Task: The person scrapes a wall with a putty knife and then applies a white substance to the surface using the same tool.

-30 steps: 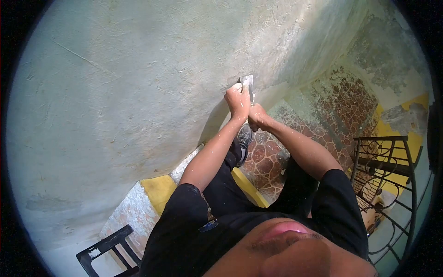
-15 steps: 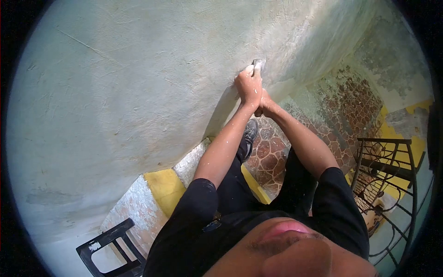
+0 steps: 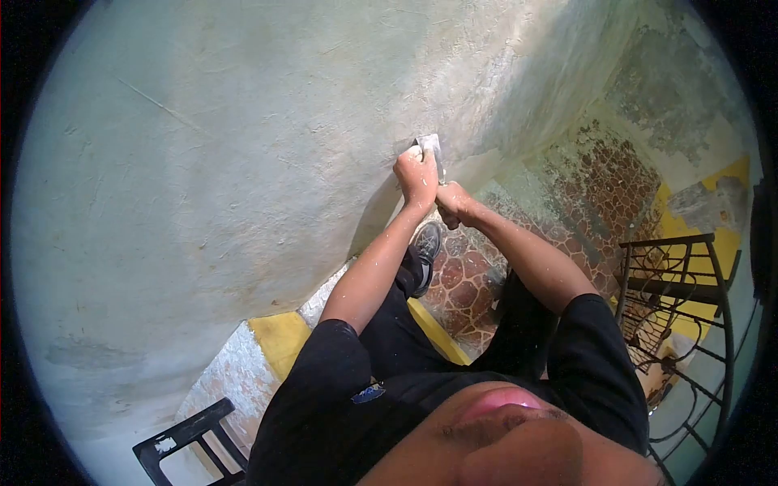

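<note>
A flat pale scraper blade (image 3: 431,148) lies close against the rough grey-green wall (image 3: 243,146). My left hand (image 3: 416,176) is closed at the blade, its thumb and fingers pressed on it, with white specks on the skin. Just below and to the right, my right hand (image 3: 456,204) is curled in a fist at the lower end of the scraper; the handle itself is hidden inside it. The two hands are very near each other.
Below the hands are a shoe (image 3: 427,243) and a stone-patterned floor (image 3: 462,283). A yellow-edged step (image 3: 279,340) meets the wall. A black plastic frame (image 3: 190,429) stands lower left, and a dark metal railing (image 3: 668,240) stands at the right.
Both hands and the scraper have moved down and left along the wall. More of the blade shows, and the hands are slightly farther apart.
</note>
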`<state>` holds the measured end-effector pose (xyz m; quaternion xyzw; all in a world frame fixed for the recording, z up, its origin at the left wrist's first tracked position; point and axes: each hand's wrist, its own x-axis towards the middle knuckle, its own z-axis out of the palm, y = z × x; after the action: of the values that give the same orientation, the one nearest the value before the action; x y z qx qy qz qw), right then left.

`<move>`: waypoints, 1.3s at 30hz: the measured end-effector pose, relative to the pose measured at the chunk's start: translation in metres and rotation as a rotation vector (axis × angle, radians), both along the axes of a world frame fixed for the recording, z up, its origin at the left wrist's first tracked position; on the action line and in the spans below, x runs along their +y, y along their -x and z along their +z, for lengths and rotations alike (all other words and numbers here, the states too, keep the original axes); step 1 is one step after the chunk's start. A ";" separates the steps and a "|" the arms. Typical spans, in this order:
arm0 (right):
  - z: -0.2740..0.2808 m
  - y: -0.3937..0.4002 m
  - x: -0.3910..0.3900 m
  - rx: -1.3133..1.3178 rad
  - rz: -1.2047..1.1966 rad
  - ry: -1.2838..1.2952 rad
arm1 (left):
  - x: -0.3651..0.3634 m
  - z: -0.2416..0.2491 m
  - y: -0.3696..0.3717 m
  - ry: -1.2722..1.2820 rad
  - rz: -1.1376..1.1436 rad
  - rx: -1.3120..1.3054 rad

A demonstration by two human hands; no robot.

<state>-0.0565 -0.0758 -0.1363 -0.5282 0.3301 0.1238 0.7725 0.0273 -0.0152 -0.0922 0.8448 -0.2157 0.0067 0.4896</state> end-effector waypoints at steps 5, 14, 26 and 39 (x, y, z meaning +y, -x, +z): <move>0.006 -0.001 0.003 -0.008 -0.020 -0.025 | 0.001 0.002 0.000 -0.026 0.009 -0.041; 0.010 0.000 0.011 -0.002 -0.003 -0.090 | 0.006 0.007 0.003 0.017 0.008 -0.008; 0.016 0.004 0.002 0.034 -0.019 -0.085 | -0.002 0.000 0.004 0.039 0.059 0.013; -0.013 -0.018 0.027 -0.108 -0.044 -0.212 | 0.003 -0.006 -0.007 -0.002 0.061 -0.095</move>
<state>-0.0390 -0.0491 -0.1491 -0.4418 0.2846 0.1122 0.8433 0.0344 -0.0126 -0.0980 0.8503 -0.2128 0.0615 0.4774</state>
